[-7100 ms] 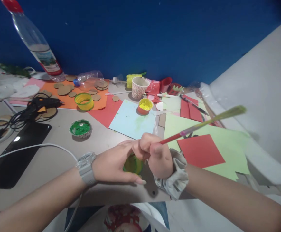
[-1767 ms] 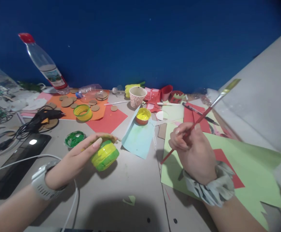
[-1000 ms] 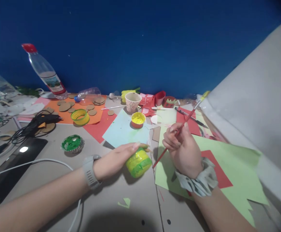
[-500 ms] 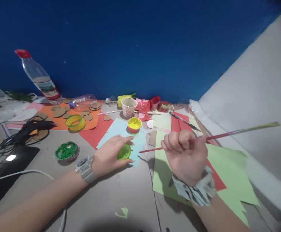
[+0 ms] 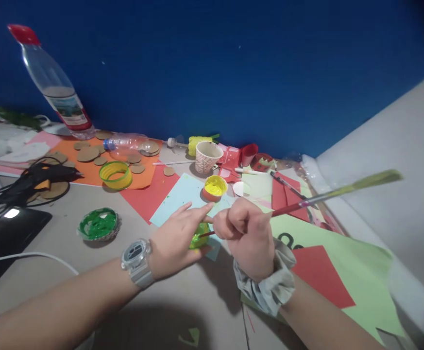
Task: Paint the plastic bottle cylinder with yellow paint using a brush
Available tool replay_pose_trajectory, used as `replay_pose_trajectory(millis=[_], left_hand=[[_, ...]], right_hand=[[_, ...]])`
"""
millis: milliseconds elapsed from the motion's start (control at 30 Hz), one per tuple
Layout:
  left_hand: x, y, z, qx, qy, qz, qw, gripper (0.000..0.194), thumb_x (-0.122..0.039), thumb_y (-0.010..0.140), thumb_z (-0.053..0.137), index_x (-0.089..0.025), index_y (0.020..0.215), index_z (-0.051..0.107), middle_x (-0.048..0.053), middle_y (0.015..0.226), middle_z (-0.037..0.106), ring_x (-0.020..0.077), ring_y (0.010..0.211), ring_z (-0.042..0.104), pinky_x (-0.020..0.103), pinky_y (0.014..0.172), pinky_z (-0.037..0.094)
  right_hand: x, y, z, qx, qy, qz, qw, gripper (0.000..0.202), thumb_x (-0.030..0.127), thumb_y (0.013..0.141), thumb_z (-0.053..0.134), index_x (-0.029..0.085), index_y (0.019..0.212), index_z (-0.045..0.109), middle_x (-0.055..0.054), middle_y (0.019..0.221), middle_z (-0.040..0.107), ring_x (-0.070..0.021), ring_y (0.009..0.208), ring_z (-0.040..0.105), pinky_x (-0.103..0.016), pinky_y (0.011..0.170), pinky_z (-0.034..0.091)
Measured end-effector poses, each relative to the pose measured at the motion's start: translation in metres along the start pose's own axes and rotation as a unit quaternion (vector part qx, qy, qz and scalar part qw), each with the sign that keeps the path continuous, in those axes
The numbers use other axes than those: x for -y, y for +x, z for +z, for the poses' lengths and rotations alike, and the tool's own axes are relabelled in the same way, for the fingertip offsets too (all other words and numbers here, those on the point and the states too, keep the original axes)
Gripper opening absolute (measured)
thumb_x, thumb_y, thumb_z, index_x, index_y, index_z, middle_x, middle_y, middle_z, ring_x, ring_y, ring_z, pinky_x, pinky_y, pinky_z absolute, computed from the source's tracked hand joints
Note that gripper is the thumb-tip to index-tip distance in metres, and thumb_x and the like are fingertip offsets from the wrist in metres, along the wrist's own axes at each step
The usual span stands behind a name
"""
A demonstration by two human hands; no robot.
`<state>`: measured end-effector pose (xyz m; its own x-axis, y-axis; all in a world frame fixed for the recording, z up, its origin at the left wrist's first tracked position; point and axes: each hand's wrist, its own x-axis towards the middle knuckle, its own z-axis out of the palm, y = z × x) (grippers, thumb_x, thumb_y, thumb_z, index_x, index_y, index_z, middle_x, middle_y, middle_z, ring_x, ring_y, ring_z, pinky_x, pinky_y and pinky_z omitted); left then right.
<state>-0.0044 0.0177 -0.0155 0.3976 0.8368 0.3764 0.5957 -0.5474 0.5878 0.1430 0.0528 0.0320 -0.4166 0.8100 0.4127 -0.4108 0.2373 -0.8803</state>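
My left hand (image 5: 177, 240), with a clear watch on its wrist, curls round a small yellow-green ring-shaped piece (image 5: 200, 236) on light blue paper (image 5: 175, 194). My right hand (image 5: 250, 236) is closed on a red paintbrush (image 5: 288, 209). The brush's green-stained bristles point up to the right, and the tip of its handle reaches the ring-shaped piece. Just behind the hands stands a small red cup of yellow paint (image 5: 214, 188). A bowl of green paint (image 5: 98, 224) sits left of my left hand.
A bottle with a red cap (image 5: 57, 90) stands at the back left. A yellow ring (image 5: 115, 175) lies on orange paper. Behind is a patterned paper cup (image 5: 208, 156). Green paper (image 5: 337, 253) and red paper (image 5: 323, 274) spread at the right. A black glue gun (image 5: 47, 170) lies left.
My right hand has moved left, close to my left hand, bringing the brush's handle tip to the yellow-green piece. The camera view has shifted slightly. My left hand still curls round the piece.
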Motion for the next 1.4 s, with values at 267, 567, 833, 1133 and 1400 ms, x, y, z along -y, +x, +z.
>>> replay_pose_trajectory(millis=[267,567,833,1133,1400], left_hand=[[0.003,0.001,0.004,-0.016,0.006,0.008,1.000,0.088,-0.023,0.081,0.064,-0.020,0.148,0.007,0.008,0.125,0.063,0.0222,0.120,0.056,0.040,0.113,0.035],[0.005,0.001,0.011,-0.024,0.030,0.003,0.999,0.074,-0.025,0.079,0.066,-0.014,0.141,0.028,0.010,0.127,0.061,0.0226,0.120,0.055,0.040,0.114,0.033],[0.001,0.007,0.002,0.029,-0.012,-0.043,0.999,0.049,-0.027,0.080,0.064,-0.014,0.123,0.045,0.014,0.132,0.055,0.0268,0.126,0.050,0.050,0.111,0.034],[0.000,0.008,0.004,0.024,-0.011,-0.053,0.998,0.049,-0.025,0.078,0.066,-0.015,0.121,0.044,0.013,0.122,0.060,0.0277,0.119,0.054,0.051,0.108,0.037],[0.000,0.007,0.007,-0.002,-0.030,-0.050,0.998,0.077,-0.022,0.076,0.065,-0.015,0.141,0.024,0.009,0.122,0.062,0.0243,0.119,0.054,0.047,0.113,0.032]], right_hand=[[-0.002,0.005,0.001,-0.013,0.022,0.019,0.999,0.047,0.058,0.090,0.042,0.023,0.061,0.032,0.007,0.051,0.027,-0.0089,0.043,0.021,-0.027,0.045,0.021],[-0.006,0.004,0.002,-0.018,0.025,0.016,0.999,0.044,0.054,0.092,0.043,0.023,0.061,0.039,0.007,0.051,0.023,-0.0086,0.042,0.016,-0.027,0.043,0.019],[0.000,0.009,0.005,-0.008,-0.046,0.063,0.997,0.042,0.046,0.097,0.039,0.021,0.063,0.040,0.004,0.060,0.031,-0.0107,0.052,0.033,-0.029,0.051,0.025],[0.007,0.009,0.007,0.005,-0.073,0.079,0.994,0.041,0.047,0.097,0.037,0.021,0.065,0.038,0.005,0.060,0.030,-0.0104,0.053,0.033,-0.029,0.050,0.026],[0.003,0.009,0.008,-0.040,0.018,0.048,0.998,0.042,0.050,0.094,0.041,0.022,0.062,0.040,0.006,0.056,0.025,-0.0106,0.047,0.023,-0.030,0.049,0.022]])
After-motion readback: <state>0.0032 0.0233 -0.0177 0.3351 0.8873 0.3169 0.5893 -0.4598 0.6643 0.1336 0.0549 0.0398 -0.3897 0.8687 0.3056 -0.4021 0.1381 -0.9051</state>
